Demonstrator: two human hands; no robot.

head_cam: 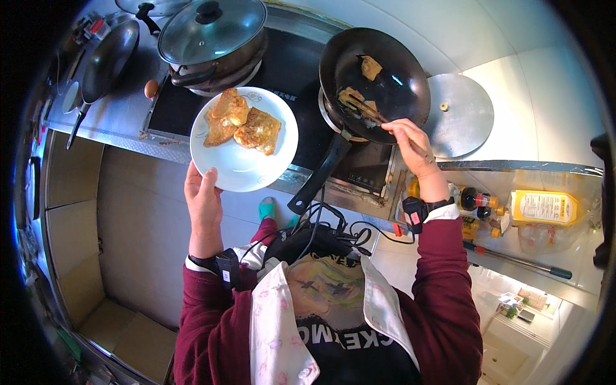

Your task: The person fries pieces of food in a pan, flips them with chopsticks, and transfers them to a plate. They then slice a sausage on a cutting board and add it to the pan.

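Observation:
In my left hand (204, 192) is the near rim of a white plate (240, 168), thumb on top. Browned, folded pieces of fried food (257, 131) lie on it. My right hand (411, 144) grips wooden chopsticks (368, 108), whose tips reach into a dark wok (399, 53) and touch a fried piece (350, 96) there. A separate fried piece (371, 68) rests higher on the wok's wall. The wok sits tilted on the right cooktop, its black handle (320, 173) pointing towards me.
A lidded pot (211, 38) stands behind the plate on the left cooktop. An egg (151, 88) and a frying pan (108, 62) are farther left. A round metal lid (459, 115) lies right of the wok. Bottles (481, 199) and a yellow package (544, 207) sit below the counter at right.

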